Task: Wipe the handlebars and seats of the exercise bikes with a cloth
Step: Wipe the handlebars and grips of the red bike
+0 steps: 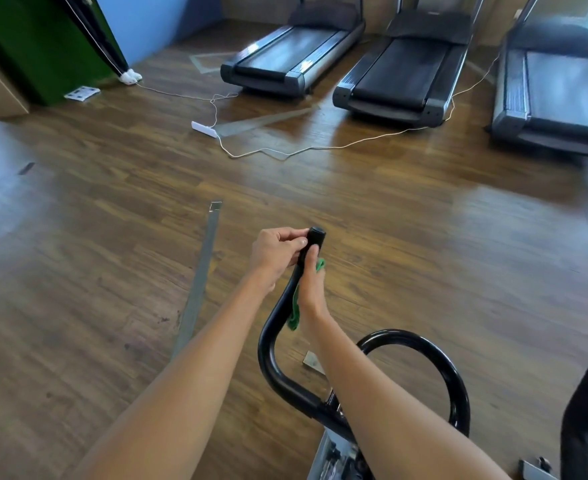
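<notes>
Wood floor (112, 237) gym rm, treadmills (292, 53) at back. Black handlebar (264, 351) rises centre-frame, w/ green cloth (294, 317) wrapped on its shaft just below the grip end. R hand (311, 285) curls round cloth & bar. L hand (275, 252) pinches grip tip, steadying. Best approach, imo: cloth fully round the tube, twist while sliding up over end cap, L fingers out of the path.

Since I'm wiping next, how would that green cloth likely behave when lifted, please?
Probably floppy: the green cloth hangs limp below the right hand. Likely light, since it bunches thinly between palm and handlebar.
</notes>
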`<state>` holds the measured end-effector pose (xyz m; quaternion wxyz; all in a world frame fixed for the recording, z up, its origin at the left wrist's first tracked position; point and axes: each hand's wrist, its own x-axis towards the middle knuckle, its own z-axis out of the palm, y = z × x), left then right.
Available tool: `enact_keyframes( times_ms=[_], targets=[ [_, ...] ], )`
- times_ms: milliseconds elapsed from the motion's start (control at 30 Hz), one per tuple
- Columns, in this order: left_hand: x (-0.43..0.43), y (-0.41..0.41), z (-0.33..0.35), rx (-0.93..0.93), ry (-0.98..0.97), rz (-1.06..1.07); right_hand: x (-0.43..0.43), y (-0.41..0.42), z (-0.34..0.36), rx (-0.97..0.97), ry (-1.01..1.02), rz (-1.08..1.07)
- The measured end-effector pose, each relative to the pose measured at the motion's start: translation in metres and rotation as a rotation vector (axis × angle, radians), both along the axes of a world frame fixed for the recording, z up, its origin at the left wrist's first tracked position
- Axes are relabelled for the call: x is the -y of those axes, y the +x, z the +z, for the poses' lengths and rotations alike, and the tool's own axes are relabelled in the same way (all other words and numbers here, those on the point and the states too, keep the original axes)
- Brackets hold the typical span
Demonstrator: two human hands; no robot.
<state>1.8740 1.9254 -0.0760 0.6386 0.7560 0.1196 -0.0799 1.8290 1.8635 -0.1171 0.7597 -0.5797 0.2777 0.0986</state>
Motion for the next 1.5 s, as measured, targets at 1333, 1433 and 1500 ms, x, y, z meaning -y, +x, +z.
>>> enact_keyframes(
  times_ms=[1333,1433,1500],
  targets=[
    [0.031,-0.031,-0.012,0.392,0.525,0.185,0.058,0.047,0.016,0.212,0.279,-0.018],
    [0.037,-0.029,-0.016,0.41,0.575,0.263,0.044,0.031,-0.004,0.102,0.395,0.049],
    [0.038,-0.027,-0.021,0.427,0.585,0.276,0.047,0.028,-0.008,0.038,0.457,0.11]
  ],
)
